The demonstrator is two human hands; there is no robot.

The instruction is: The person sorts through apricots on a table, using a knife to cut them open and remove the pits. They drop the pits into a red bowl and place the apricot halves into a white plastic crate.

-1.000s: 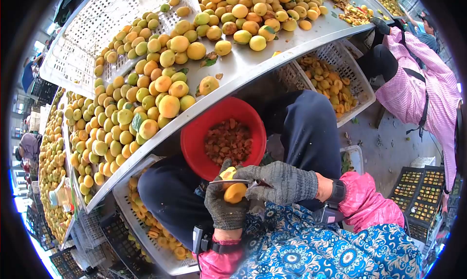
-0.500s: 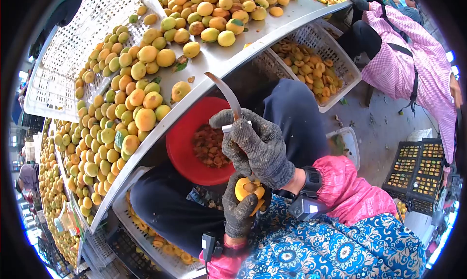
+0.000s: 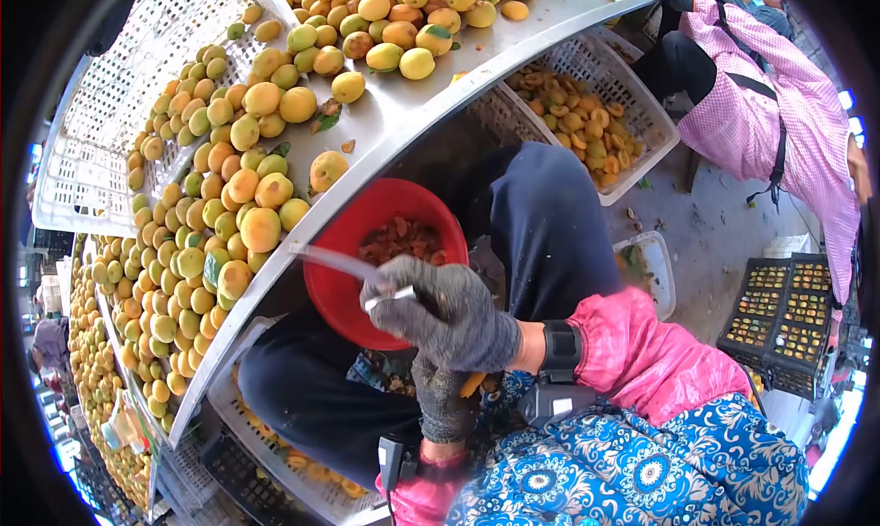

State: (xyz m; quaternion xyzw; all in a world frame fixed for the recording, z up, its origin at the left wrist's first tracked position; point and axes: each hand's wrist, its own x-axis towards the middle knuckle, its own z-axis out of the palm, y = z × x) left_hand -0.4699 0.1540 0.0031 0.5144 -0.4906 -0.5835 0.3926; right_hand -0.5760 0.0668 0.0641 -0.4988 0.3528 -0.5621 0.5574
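Observation:
My right hand (image 3: pixel 445 313), in a grey glove, is closed round a curved knife (image 3: pixel 335 261) whose blade points left over the red bucket's edge. Right below it, partly covered by it, is my gloved left hand (image 3: pixel 443 399), its fingers wrapped round a cut apricot (image 3: pixel 473 383) that shows only as an orange edge. Under the knife stands a red bucket (image 3: pixel 346 310) with brownish bits inside. Many whole apricots (image 3: pixel 261 230) lie on the metal table (image 3: pixel 390 113) beyond the hands.
A white crate (image 3: pixel 655 113) of apricot halves stands under the table, another crate (image 3: pixel 316 500) by my left leg. Black trays (image 3: pixel 765 292) of halves are at the right. A co-worker in a pink checked top (image 3: pixel 742 127) is at the upper right.
My right hand has moved left and down over my left hand. The blade has swung from pointing up to pointing left. The apricot is now mostly hidden.

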